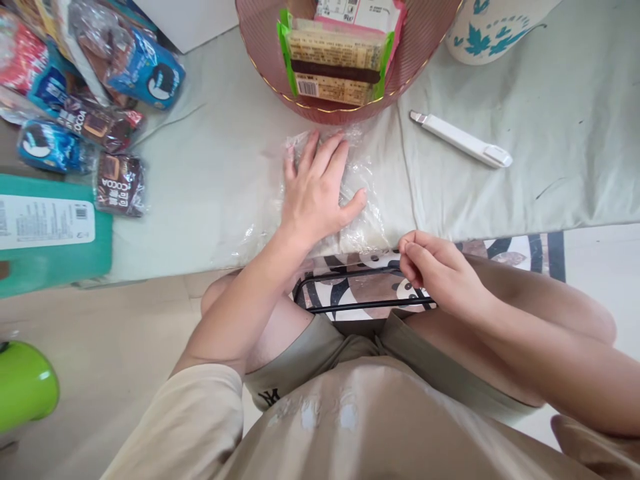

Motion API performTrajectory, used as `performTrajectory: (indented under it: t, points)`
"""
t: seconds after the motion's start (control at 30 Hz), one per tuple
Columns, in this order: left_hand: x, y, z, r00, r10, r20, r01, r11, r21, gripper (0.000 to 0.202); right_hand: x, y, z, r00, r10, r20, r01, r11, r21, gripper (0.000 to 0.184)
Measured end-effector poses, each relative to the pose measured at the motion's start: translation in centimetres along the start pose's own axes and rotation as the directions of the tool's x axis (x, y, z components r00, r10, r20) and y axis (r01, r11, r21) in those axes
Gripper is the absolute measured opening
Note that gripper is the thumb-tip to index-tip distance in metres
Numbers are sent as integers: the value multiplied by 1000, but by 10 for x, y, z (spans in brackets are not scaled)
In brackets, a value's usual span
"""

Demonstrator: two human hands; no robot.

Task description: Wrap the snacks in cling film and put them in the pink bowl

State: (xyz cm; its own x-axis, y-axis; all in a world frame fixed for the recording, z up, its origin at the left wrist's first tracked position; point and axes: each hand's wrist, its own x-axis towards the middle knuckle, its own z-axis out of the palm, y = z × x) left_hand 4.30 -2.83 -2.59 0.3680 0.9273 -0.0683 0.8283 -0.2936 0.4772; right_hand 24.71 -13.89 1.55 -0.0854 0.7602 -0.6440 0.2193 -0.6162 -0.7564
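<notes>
My left hand (316, 190) lies flat, fingers spread, on a clear plastic wrapper (367, 207) spread on the pale green cloth (210, 180) near the table's front edge. My right hand (435, 273) is at the table edge with fingers curled into a pinch, close to the wrapper's right corner; what it holds is too small to make out. Just beyond the wrapper stands a pink basket (265, 60) with a green-edged snack packet (333, 63) and a pink-edged packet inside.
A white utility knife (463, 140) lies to the right of the basket. A white vessel with teal leaves (487, 30) stands at the back right. Several blue and brown biscuit packets (120, 183) and a teal box (55, 233) lie at left. A green object (25, 383) is on the floor.
</notes>
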Motion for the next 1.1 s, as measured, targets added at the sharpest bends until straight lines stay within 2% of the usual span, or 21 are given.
performTrajectory:
  t: [0.07,0.1,0.2,0.27,0.33,0.43,0.5,0.57,0.73,0.93,1.03,1.1]
  points:
    - [0,0,0,1000,5,-17,-6,1000,-18,74,1,4,-1,999,-42,-26,41,997,-64,11]
    - [0,0,1,999,12,-29,-12,1000,-27,73,3,5,-2,997,-77,-32,72,990,-125,14]
    - [-1,0,2,998,25,-56,-27,999,-42,72,6,9,-1,988,-153,17,151,936,-317,25]
    - [-1,0,2,998,23,-56,-26,999,-41,72,7,8,1,987,-154,49,161,923,-349,23]
    - [-1,0,2,999,21,-49,-23,999,-38,72,8,6,3,993,-94,78,111,957,-266,23]
    - [-1,-1,2,999,28,-43,-30,998,-50,72,10,1,6,987,57,148,-53,998,-36,25]
    - [-1,-2,3,999,29,-43,-32,998,-59,71,11,-1,6,979,104,173,-126,985,120,26]
    - [-1,-2,3,998,30,-49,-32,998,-60,71,11,-3,6,980,109,164,-144,966,216,25]
    - [0,-3,3,999,32,-30,-34,998,-60,73,9,1,7,986,121,114,-145,962,231,24]
    - [0,-4,5,997,33,-66,-35,999,-37,73,3,10,9,994,27,-106,3,962,273,15]
    - [-1,-5,7,996,35,-77,-36,999,-19,73,3,8,7,995,29,-93,-6,971,241,12]
    - [-1,-7,8,996,45,-81,-47,999,-14,74,4,5,5,995,55,-87,-42,988,147,15]
